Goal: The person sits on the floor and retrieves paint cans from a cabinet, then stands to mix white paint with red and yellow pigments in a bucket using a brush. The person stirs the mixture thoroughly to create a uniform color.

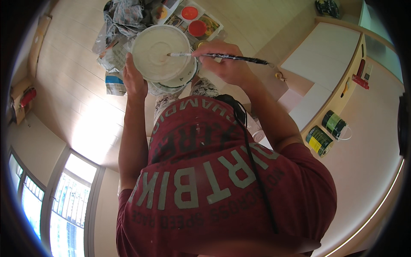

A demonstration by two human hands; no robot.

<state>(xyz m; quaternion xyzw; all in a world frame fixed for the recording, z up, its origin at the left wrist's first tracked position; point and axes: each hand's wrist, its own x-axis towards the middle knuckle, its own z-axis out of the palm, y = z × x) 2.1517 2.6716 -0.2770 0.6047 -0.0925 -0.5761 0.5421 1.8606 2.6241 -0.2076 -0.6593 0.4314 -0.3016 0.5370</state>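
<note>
A round white bucket (150, 43), its cream-coloured surface marked with rings, sits in front of me. My left hand (135, 79) is at its left side, fingers up along the rim and gripping it. My right hand (224, 64) is closed around a thin paintbrush (237, 57) with a dark, paint-spattered handle. The pale tip of the brush reaches over the middle of the bucket's surface; whether it touches is hard to tell. Partly hidden under the bucket is another paint-smeared round container (175, 84).
Crumpled newspaper and plastic (126, 17) lie beyond the bucket. Two red-topped tubs (197, 28) stand on printed sheets there. To the right, a white-topped cabinet (321, 53) holds dark green paint cans (319, 141) and a red-handled tool (361, 80). Glazed doors (70, 201) are at lower left.
</note>
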